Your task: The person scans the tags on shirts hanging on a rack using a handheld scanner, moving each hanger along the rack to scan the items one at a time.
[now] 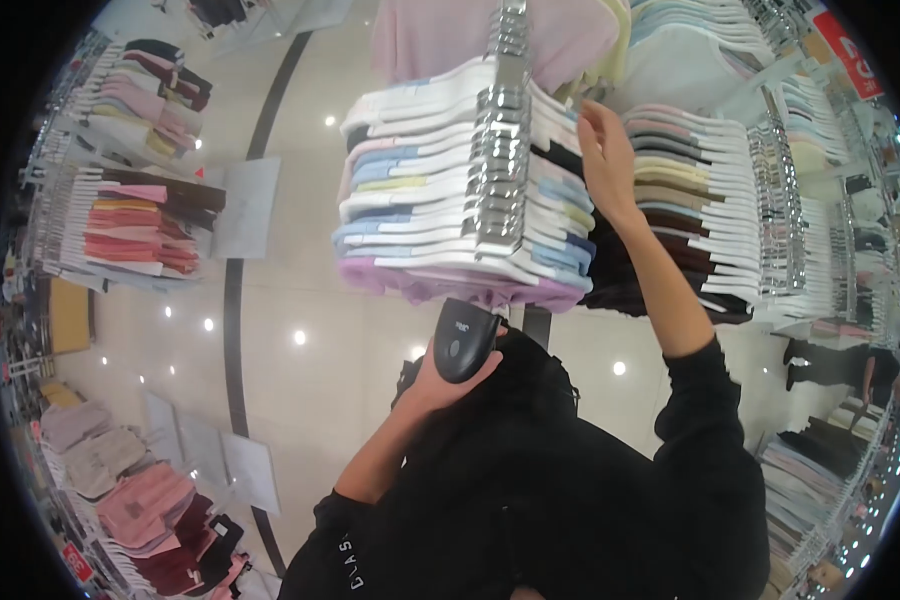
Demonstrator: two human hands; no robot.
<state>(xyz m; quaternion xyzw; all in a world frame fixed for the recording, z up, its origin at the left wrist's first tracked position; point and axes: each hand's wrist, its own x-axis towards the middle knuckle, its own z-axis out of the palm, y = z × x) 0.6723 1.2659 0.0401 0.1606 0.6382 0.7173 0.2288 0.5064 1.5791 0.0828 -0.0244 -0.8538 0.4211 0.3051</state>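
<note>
My left hand [440,380] is closed round a black handheld barcode scanner [467,340], held low in front of my body. Just beyond the scanner is a rack of garments on white hangers [420,180], in white, blue, yellow, black and lilac. Their metal hooks [505,150] line up along the middle. At the far right side of this row, my right hand [608,150] is raised with its fingers apart and slightly bent. It is beside the hanger ends; whether the fingertips touch a garment is not clear. A lilac garment [460,285] hangs at the near end.
To the right stands another row of hung clothes [690,200], in grey, yellow, brown and black. Further racks [140,230] and folded-over pink garments [145,505] line the left. A red sign [848,55] is at upper right. Another person [845,365] stands at the far right.
</note>
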